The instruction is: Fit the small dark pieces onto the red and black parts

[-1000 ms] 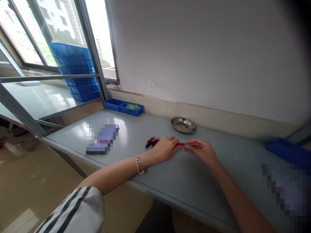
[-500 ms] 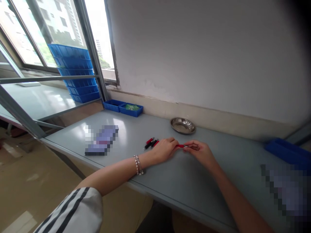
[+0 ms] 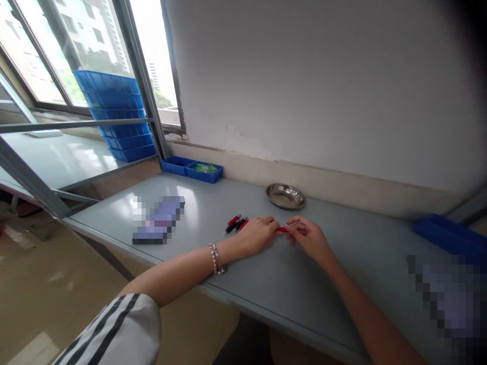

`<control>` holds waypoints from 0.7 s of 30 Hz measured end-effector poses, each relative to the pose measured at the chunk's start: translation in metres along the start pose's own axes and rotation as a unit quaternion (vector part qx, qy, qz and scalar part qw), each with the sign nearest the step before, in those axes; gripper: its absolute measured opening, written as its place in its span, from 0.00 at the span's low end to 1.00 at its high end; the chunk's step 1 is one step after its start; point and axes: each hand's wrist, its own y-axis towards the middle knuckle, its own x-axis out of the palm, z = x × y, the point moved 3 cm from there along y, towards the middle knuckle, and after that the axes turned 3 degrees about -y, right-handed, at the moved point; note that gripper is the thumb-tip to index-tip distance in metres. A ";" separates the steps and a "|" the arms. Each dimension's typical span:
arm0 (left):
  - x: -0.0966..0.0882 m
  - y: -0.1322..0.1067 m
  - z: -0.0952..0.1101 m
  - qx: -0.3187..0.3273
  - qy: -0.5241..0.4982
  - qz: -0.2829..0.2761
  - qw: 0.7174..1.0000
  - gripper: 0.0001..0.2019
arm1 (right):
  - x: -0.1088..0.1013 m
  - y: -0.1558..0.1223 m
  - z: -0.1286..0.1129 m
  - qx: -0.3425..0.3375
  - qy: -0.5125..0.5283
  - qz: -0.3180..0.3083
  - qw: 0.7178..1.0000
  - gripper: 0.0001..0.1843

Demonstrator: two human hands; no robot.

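R hand (image 3: pixel 310 237) has closed in on the L hand (image 3: pixel 258 234) vs a sec ago; the metal tip no longer shows. Both sets of fingers pinch the red part (image 3: pixel 282 230) at frame centre, just above the bench (image 3: pixel 289 284), so the pieces look pushed together.

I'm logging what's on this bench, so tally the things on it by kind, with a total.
Small blue bins at the wall: 2
Steel dish: 1
Red piece held between left hand and right hand, at: 1
Loose red and black pieces: about 3, too small to count surely
Blue tray at right: 1
Total: about 8
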 end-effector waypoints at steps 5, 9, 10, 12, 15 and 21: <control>-0.003 0.000 0.002 -0.003 0.001 0.005 1.000 0.12 | 0.000 0.000 0.000 0.027 0.069 -0.029 0.997 0.17; -0.003 -0.001 0.000 -0.004 -0.002 0.006 1.000 0.12 | -0.001 -0.001 -0.002 0.044 0.072 -0.044 0.995 0.17; -0.003 -0.001 0.000 -0.002 -0.002 0.006 1.000 0.12 | -0.002 -0.001 -0.003 0.040 0.062 -0.047 0.996 0.16; -0.002 -0.001 -0.001 0.001 -0.002 0.010 1.000 0.12 | -0.002 -0.002 -0.003 0.030 0.035 -0.054 0.997 0.16; -0.001 -0.001 -0.001 0.008 -0.001 0.017 1.000 0.12 | -0.002 -0.003 -0.005 0.013 -0.033 -0.062 0.997 0.19; -0.003 -0.001 0.000 0.005 -0.002 0.023 1.000 0.13 | -0.001 -0.004 -0.007 0.020 -0.031 -0.018 0.999 0.19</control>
